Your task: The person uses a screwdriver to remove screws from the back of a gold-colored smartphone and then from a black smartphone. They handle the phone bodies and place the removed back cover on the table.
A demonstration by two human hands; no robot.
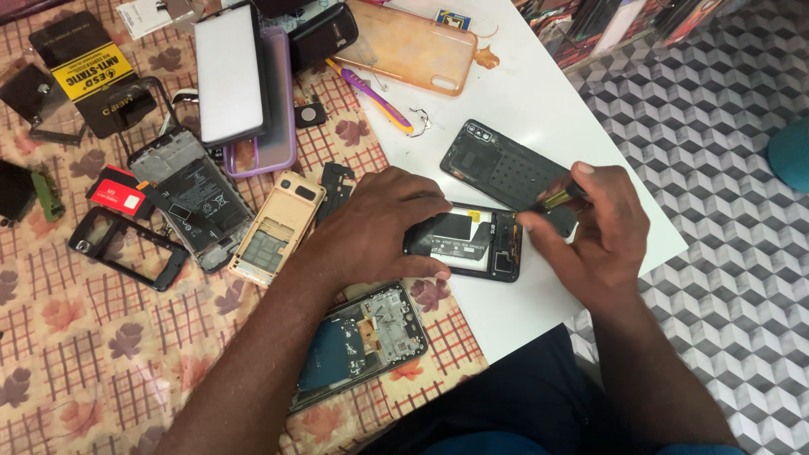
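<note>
Left hand (pixel 375 227) fingers spread flat, pinning opened phone (pixel 468 243) at table (pixel 539 93) centre. Right hand (pixel 590 232) fingers pinched shut on screwdriver (pixel 552 200) at phone's 2 o'clock edge. Black back cover (pixel 501 173) at 1. Black pouch (pixel 80 67), yellow rectangular label, at 10.

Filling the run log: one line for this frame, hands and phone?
left hand: pins opened phone | right hand: grips yellow-handled tool, tip at phone edge | black back cover: beside, on white table
</note>
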